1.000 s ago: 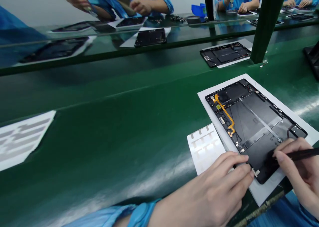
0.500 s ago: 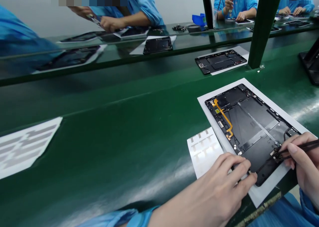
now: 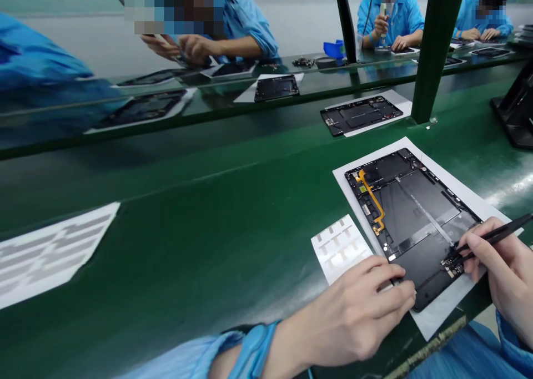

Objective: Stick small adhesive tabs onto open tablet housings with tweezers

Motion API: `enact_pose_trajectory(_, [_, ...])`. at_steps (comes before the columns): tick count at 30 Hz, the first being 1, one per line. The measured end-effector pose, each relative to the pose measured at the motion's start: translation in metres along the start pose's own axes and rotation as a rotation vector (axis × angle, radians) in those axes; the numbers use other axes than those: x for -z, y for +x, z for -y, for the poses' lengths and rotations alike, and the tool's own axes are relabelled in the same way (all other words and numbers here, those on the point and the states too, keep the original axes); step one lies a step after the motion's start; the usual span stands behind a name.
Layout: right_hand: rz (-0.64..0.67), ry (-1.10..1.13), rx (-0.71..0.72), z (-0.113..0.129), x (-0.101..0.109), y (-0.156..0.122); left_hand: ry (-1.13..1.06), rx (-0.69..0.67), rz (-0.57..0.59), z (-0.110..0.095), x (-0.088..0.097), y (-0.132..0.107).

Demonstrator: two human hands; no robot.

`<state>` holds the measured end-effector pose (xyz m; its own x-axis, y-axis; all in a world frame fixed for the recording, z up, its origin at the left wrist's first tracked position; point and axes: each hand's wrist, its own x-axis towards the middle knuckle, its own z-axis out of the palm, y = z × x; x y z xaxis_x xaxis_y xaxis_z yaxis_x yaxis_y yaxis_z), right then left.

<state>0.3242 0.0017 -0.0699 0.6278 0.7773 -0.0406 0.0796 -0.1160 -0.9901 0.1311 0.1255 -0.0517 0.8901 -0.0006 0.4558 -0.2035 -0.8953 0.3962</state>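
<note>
Well left of the open tablet (image 3: 416, 215), a white sheet printed with grey strips (image 3: 50, 257) lies on the green bench mat (image 3: 175, 229). Just left of the tablet is a small sheet of pale tabs (image 3: 341, 248). The left hand (image 3: 353, 312), with a blue cuff strap (image 3: 254, 351) at its wrist, reaches in from below the tablet, its fingers (image 3: 395, 273) curved over the tablet's near edge as if steadying it; whether they pinch anything there cannot be told. The tablet lies on a white paper sheet (image 3: 441, 312), its inner frame exposed. At its lower right, the right hand (image 3: 503, 268) pinches black tweezers (image 3: 495, 237), their tips on a small circuit board (image 3: 452, 267). The work in hand looks like fine tweezer work on that board, calling for steady tips.
</note>
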Motion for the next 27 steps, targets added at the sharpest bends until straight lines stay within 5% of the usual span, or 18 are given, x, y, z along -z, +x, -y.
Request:
enact_pose_trajectory(3, [0.007,-0.025,0.021,-0.003,0.002,0.002,-0.041,0.034,0.067,0.007,0.008,0.005])
enact_pose_trajectory(5, [0.041,-0.047,0.035,-0.008,0.005,0.003,-0.053,0.116,0.107,0.030,0.017,0.013])
enact_pose_trajectory(11, [0.065,-0.046,-0.003,-0.022,0.002,0.004,0.123,0.654,0.079,0.160,0.043,0.035])
enact_pose_trajectory(14, [-0.014,-0.005,-0.051,-0.023,-0.011,0.004,0.068,0.810,0.165,0.203,0.049,0.035])
enact_pose_trajectory(19, [-0.066,0.040,-0.061,-0.021,-0.026,0.007,-0.132,0.829,0.293,0.215,0.048,0.026])
enact_pose_trajectory(27, [-0.091,0.082,-0.004,-0.023,-0.031,0.011,-0.358,0.804,0.117,0.196,0.049,0.027])
